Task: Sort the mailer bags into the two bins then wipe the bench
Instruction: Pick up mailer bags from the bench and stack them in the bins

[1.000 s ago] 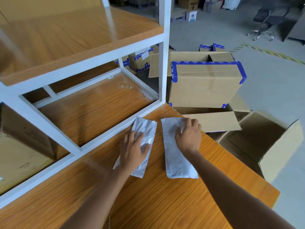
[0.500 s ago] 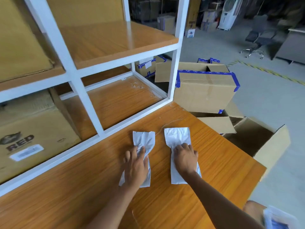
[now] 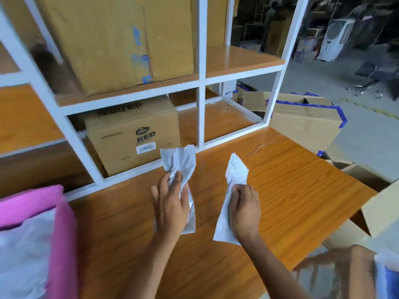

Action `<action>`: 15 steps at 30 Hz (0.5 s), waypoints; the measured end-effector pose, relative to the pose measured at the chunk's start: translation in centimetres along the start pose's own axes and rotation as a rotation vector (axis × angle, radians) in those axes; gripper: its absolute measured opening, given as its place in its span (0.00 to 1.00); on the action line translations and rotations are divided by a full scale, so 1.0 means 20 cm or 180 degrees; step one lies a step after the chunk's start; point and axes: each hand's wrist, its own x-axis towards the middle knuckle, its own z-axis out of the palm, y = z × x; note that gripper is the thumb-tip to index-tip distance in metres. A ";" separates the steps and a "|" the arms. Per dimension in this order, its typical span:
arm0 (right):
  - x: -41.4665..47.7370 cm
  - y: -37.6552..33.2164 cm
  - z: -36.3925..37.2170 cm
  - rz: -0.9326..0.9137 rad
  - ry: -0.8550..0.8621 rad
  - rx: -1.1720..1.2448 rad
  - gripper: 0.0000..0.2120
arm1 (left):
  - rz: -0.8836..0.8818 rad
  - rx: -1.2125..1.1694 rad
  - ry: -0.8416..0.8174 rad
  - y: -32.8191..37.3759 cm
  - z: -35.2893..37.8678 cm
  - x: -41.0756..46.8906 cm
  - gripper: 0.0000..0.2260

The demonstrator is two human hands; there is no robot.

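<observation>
While both arms reach forward over the orange wood-grain bench, each hand grips one mailer. The left hand has its fingers curled round the middle of a crinkled silver-grey plastic mailer bag, thumb on the left side, with the bag's upper end standing up above the knuckles and its lower end showing beside the palm. The right hand is closed in a loose fist on a flat white plastic mailer bag, whose pointed top corner tilts away toward the far side while its lower end hangs below the wrist. Both bags look lifted off the bench, though motion blur makes it hard to be sure the lower ends are clear of the wood. The two bags are apart, side by side, near the middle of the bench.

At the near left edge sits a pink soft-sided bin holding pale crumpled plastic, probably more mailers. To the right, off the bench edge, open brown cardboard boxes stand on the floor; their contents are hidden. Beyond the hands rises a white metal-framed shelf unit with wooden boards. A closed brown cardboard carton printed "RED" sits in its lower left bay, and a larger plain brown carton in the bay above.
</observation>
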 end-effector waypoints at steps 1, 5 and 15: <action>-0.04 -0.10 -0.01 -0.0111 0.0002 0.0137 0.07 | -0.0039 0.0013 0.0117 -0.02 -0.10 -0.03 0.17; -0.23 -0.46 -0.04 -0.0468 -0.0001 0.0671 0.08 | -0.0100 0.0167 0.0468 -0.11 -0.47 -0.19 0.17; -0.81 -1.25 -0.10 -0.0945 -0.0395 0.1595 0.05 | -0.0383 0.1052 0.0807 -0.50 -1.43 -0.64 0.19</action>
